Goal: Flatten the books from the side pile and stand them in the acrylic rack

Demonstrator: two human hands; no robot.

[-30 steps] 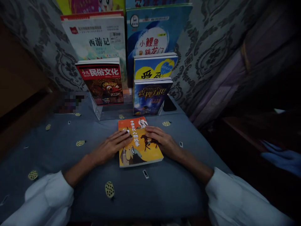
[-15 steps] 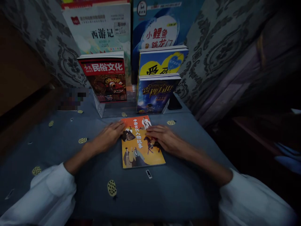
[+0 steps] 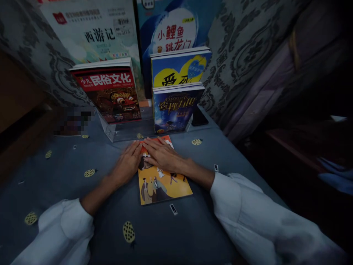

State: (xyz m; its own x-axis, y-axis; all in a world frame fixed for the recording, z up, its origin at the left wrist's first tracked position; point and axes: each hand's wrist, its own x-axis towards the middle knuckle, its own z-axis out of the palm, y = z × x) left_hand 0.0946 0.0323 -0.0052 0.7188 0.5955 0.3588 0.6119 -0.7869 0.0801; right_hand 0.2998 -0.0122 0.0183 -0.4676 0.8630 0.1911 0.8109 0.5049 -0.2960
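An orange and yellow book with painted figures lies flat on the blue-grey tablecloth in front of me. My left hand rests at the book's upper left corner, fingers stretched out and flat. My right hand lies palm down across the book's top part, fingers stretched toward the left and almost touching the left hand. Both arms wear white sleeves. Neither hand holds anything.
A clear tiered stand just behind the book carries a red book, a dark blue book and a blue-yellow book. Larger books lean against the patterned wall. A dark phone-like slab lies at right. A blue-gloved hand shows far right.
My right hand has slid left and up across the cover to the book's top edge. The left hand moved up a little beside it. The view shifted closer and left.
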